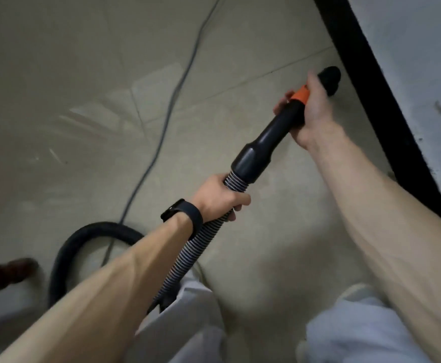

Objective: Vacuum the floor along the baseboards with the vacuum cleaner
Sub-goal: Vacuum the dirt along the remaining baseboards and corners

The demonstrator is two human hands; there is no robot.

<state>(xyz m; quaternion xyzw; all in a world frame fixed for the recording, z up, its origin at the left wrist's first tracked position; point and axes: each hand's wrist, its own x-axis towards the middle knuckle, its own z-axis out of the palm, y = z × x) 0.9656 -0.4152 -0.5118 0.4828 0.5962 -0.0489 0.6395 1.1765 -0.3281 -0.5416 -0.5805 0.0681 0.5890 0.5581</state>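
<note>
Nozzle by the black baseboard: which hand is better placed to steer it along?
Probably the right hand: it grips the wand just behind the nozzle, close to the baseboard. The left hand holds the flexible hose farther back.

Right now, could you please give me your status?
Right hand grips wand; left hand grips ribbed hose. Nozzle beside black baseboard. Grey cord lies off to the left.

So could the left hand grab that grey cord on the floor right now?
Probably not right away. The left hand grips the ribbed hose, so it is busy. Nothing lies between it and the grey cord on the floor, so letting go first should free the way.
</note>
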